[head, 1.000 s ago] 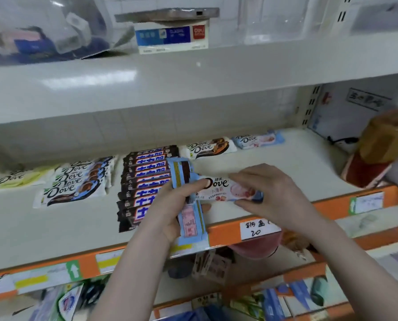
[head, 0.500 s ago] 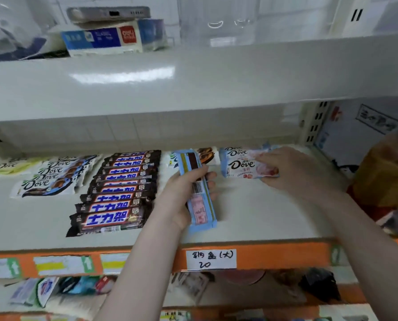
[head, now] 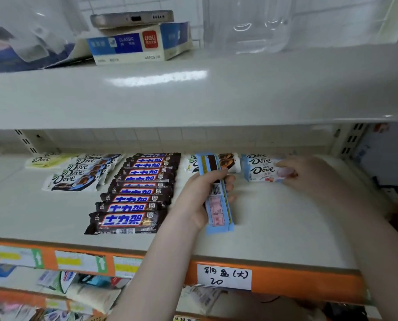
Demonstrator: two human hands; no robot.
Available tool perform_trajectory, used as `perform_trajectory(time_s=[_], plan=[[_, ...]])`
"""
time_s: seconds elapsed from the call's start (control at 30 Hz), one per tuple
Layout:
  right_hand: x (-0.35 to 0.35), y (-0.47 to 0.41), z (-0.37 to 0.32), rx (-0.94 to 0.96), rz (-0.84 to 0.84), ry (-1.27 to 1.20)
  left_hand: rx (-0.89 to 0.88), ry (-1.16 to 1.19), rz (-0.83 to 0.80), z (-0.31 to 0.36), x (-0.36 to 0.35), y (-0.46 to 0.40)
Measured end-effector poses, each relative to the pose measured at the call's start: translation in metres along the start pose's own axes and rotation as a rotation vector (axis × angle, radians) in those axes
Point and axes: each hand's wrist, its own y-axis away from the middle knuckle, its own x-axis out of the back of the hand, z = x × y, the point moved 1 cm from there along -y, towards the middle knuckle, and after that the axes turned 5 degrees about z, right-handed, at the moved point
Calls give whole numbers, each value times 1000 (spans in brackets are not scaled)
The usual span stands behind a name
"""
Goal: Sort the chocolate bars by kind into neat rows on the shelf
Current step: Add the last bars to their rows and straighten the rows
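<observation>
— Where does the pink Dove bar (head: 266, 173) lie from the hands?

— At the back right of the shelf (head: 274, 228), under the right hand (head: 309, 176). The fingers of that hand curl over the bar's right end and hold it down at the front of a short pink Dove row (head: 259, 159). Its long axis runs left to right, parallel to the shelf's orange edge (head: 309, 282).

— And the left hand (head: 199, 200)?

— It grips a stack of light-blue bars (head: 215, 193), thumb on one side and fingers wrapped round the other. That stack's long axis runs front to back, crosswise to every row already laid.

— So what does the next move depend on?

— Probably on that mismatch. The stack would need a quarter turn before it could lie like the dark Snickers bars (head: 133, 195) to its left or the brown Dove bars (head: 229, 162) just behind it.

— Which hand is nearer the free space?

— The left one. The bare stretch between the Snickers column and the pink row lies directly below it, while the right hand is well off to the right and occupied.

— Any risk?

— A loose stack may fan out as it is turned
</observation>
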Motion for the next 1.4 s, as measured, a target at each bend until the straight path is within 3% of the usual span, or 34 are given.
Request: perform_trajectory(time_s=[0.73, 0.83, 1.0, 1.1, 1.23, 1.4], plan=[[-10, 2, 5, -49, 99, -2, 56, -153, -97, 4, -2, -15], [-2, 2, 1, -164, 105, -147, 48, -250, -124, 6, -1, -15], [21, 11, -33, -265, 267, -584, -21, -412, -135, 2, -2, -17], [29, 19, -57, -323, 226, -818, -135, -545, -212, -2, -2, -17], [35, 29, -77, -274, 116, -896, -224, -702, -259, -2, -3, -17], [27, 38, -75, -342, 22, -939, -273, -720, -342, -4, -5, -18]])
